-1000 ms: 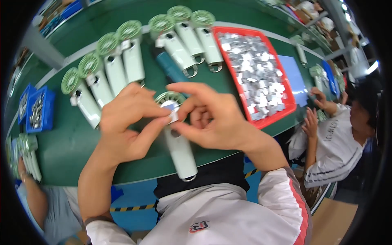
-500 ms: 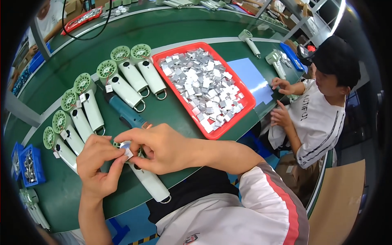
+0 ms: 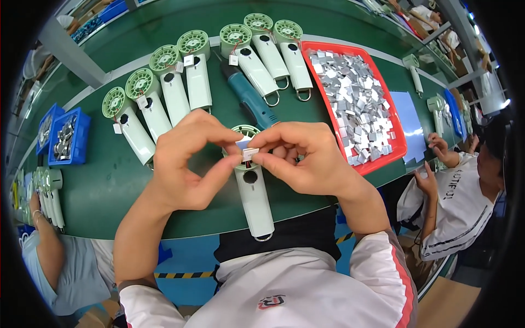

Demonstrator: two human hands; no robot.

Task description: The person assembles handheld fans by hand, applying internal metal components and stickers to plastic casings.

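A pale green handheld fan [image 3: 255,205] lies in front of me, its handle and metal ring toward the table's near edge. Over the lower part of its round head, both hands pinch a small white and silver square pad [image 3: 250,153]. My left hand [image 3: 188,158] is closed, thumb and index fingertips at the pad's left edge. My right hand [image 3: 306,156] grips the right side between thumb and index finger, the other fingers curled. Fingers and pad partly cover the fan head. Dark wires show just below the pad.
Several similar fans [image 3: 198,82] lie in a row beyond my hands, with a teal power screwdriver [image 3: 251,95] among them. To the right are a red tray [image 3: 383,162] of silver pads and a blue sheet [image 3: 410,123]. Blue bins [image 3: 82,139] stand left. Co-workers sit on both sides.
The view has swung, so the table and fans appear further right and more upright. Both hands stay at the fan head; the small pad is still pinched between them.
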